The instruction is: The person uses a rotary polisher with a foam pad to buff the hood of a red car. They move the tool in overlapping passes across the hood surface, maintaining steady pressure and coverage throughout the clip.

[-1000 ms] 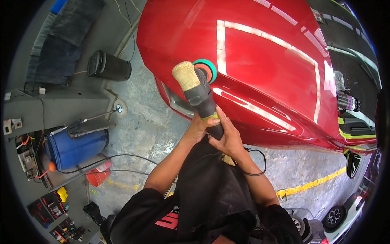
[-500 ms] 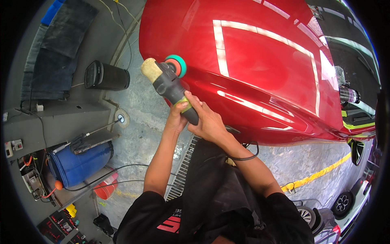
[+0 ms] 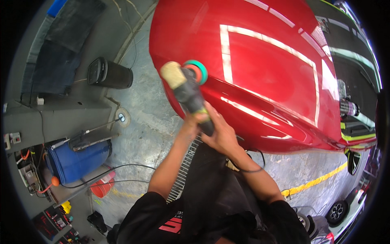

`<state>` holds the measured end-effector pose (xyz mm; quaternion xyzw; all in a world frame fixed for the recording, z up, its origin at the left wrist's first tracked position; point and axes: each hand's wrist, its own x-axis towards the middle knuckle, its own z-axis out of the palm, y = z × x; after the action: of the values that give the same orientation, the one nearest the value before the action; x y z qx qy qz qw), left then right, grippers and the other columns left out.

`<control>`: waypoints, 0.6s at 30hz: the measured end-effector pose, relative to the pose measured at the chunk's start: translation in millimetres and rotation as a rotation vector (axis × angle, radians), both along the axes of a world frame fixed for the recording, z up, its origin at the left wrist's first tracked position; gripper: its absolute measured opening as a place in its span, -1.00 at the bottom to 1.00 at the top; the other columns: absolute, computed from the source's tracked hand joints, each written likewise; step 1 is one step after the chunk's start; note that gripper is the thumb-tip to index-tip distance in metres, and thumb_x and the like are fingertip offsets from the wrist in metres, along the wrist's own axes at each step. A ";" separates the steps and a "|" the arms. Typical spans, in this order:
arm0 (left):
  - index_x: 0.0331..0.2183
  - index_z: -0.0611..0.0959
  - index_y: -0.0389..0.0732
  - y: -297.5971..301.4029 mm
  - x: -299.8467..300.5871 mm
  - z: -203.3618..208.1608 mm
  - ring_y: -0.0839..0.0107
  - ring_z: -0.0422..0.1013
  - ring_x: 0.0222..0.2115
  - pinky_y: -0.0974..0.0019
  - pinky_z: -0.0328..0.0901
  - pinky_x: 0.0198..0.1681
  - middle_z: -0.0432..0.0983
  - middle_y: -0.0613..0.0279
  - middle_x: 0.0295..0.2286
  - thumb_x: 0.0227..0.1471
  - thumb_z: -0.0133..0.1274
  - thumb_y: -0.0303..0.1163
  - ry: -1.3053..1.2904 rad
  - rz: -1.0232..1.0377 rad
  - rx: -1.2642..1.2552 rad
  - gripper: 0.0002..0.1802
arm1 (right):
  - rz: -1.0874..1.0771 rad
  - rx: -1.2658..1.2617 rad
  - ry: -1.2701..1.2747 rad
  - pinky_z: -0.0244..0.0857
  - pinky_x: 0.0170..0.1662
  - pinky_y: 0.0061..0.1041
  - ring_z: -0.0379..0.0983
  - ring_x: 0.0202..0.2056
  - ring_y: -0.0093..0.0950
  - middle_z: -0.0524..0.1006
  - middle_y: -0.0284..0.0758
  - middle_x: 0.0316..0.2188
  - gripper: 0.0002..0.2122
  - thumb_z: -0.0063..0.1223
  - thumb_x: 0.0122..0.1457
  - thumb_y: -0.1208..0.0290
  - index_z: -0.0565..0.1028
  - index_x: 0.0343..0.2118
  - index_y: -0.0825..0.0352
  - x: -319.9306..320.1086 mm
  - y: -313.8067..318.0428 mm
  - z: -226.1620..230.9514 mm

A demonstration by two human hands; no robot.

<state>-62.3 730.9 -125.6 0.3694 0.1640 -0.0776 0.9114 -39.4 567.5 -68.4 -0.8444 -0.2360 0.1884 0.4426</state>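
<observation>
Both my hands grip a black and yellow-green car polisher [image 3: 189, 96] with a pale fuzzy cover on its head. Its round orange and green pad [image 3: 198, 72] is turned toward a glossy red car hood [image 3: 268, 61]; whether pad and paint touch I cannot tell. My left hand [image 3: 191, 124], blurred, is closed round the middle of the body. At the rear end my right hand [image 3: 220, 132] is wrapped round the handle. A black cord [image 3: 256, 169] runs by my right forearm.
To the left stand a black speaker-like box [image 3: 110, 73], a blue barrel [image 3: 79, 161] and a red bucket [image 3: 100, 188]. A floor grate [image 3: 185, 171] lies beneath my arms. A bottle [image 3: 349, 107] is near the windshield. Cables cross the floor at left.
The polisher and both hands have shifted right and slightly down in the picture. The whole view has also moved a little, with the car sitting further right. My grip is unchanged.
</observation>
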 end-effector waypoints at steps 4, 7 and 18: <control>0.05 0.52 -0.19 -26.9 -17.6 -5.4 0.35 0.51 -0.10 0.22 0.42 0.05 0.53 0.22 -0.14 -0.09 0.38 -0.32 0.015 -0.041 0.061 -0.35 | -0.047 0.041 0.097 0.36 0.31 -0.19 0.34 0.35 -0.07 0.31 -0.09 0.40 0.04 0.37 -0.08 0.51 0.04 0.52 0.19 -23.1 -23.7 -1.3; 0.07 0.50 -0.20 -5.6 -21.2 -17.1 0.24 0.56 -0.06 0.13 0.45 0.11 0.59 0.10 -0.11 -0.08 0.36 -0.35 0.035 0.002 0.064 -0.34 | -0.025 0.057 0.061 0.43 0.21 -0.16 0.39 0.27 -0.05 0.32 -0.09 0.37 0.04 0.37 -0.08 0.49 0.04 0.52 0.10 -20.4 -6.5 -4.2; 0.02 0.54 -0.22 98.4 23.9 -26.9 0.10 0.57 -0.10 0.04 0.49 0.10 0.59 -0.01 -0.18 0.07 0.22 -0.19 -0.159 0.118 -0.103 -0.48 | 0.073 -0.049 -0.004 0.57 -0.23 -0.12 0.61 -0.19 0.00 0.52 0.01 -0.15 0.03 0.36 -0.05 0.32 0.04 0.52 -0.24 30.1 99.4 -16.9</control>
<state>-38.5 829.3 -152.4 0.3167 0.1086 -0.0026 0.9423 -9.3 667.0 -85.3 -0.8462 -0.2628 0.2082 0.4142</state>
